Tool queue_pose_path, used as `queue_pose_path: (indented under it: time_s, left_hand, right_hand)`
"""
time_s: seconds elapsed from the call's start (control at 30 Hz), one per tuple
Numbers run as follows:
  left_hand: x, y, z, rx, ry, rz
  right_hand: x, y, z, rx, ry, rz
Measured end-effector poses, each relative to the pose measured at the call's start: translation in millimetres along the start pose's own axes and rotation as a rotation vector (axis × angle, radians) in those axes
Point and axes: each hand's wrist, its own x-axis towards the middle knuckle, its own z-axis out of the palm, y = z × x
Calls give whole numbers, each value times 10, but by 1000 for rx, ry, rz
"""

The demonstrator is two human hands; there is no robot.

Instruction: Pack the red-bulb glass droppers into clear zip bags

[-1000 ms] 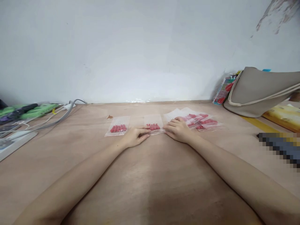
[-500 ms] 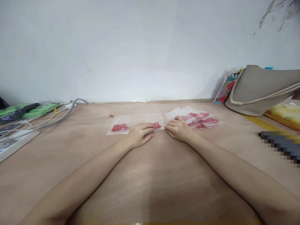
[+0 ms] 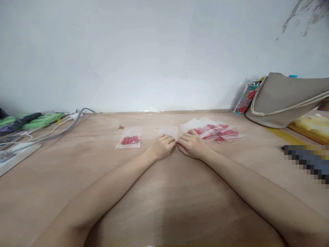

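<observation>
A clear zip bag [image 3: 169, 130] lies flat in the middle, its near edge covered by my hands. My left hand [image 3: 162, 146] is closed over that near edge, its fingertips at the right corner. Against it, my right hand [image 3: 190, 144] pinches the same corner, thumb and index finger together. The red pieces inside this bag are hidden behind my left hand. Left of my hands lies another zip bag [image 3: 131, 132] with several red pieces [image 3: 130, 140] in a row. Just beyond my right hand, several zip bags of red pieces [image 3: 218, 130] overlap in a pile.
A taupe bag [image 3: 290, 97] with a cord and a colourful package [image 3: 246, 97] stand at the back right. A pixelated dark object [image 3: 308, 161] lies at the right. Cables [image 3: 64, 130], a power strip [image 3: 19, 156] and green items [image 3: 46, 120] occupy the left. The wall [image 3: 164, 55] bounds the back.
My left hand has slid right along the bag's near edge until it meets my right hand, now covering the red pieces. My right hand has shifted slightly left.
</observation>
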Motion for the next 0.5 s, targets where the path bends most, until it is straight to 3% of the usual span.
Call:
queue_pose_path:
  time_s: [0.3, 0.5]
  left_hand:
    - [-18, -44, -118, 130, 22, 116]
    - [-153, -144, -256, 189, 56, 164]
  right_hand:
    - [6, -34, -77, -25, 41, -23]
    - [-34, -30, -104, -19, 46, 7]
